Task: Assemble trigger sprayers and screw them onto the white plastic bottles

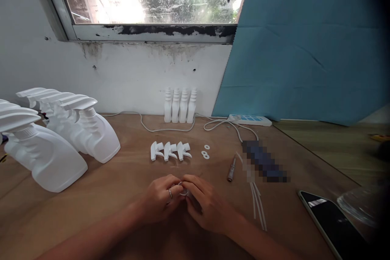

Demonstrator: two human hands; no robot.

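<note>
My left hand (163,196), with a ring on one finger, and my right hand (204,203) meet at the front middle of the table. Between their fingertips both pinch a small white round part (183,189), mostly covered by the fingers. Beyond them three white spray trigger heads (183,151) lie in a row. To their right are several flat white rings (206,147). A small pointed tool (232,169) lies right of my hands, and thin white tubes (258,207) lie beyond my right wrist.
Large white spray bottles (57,158) stand at the left. Several small white bottles (184,107) stand against the wall. A power strip (250,120) with a cable, a blurred-out dark object (268,164), a phone (332,223) and a clear container (359,205) are at the right.
</note>
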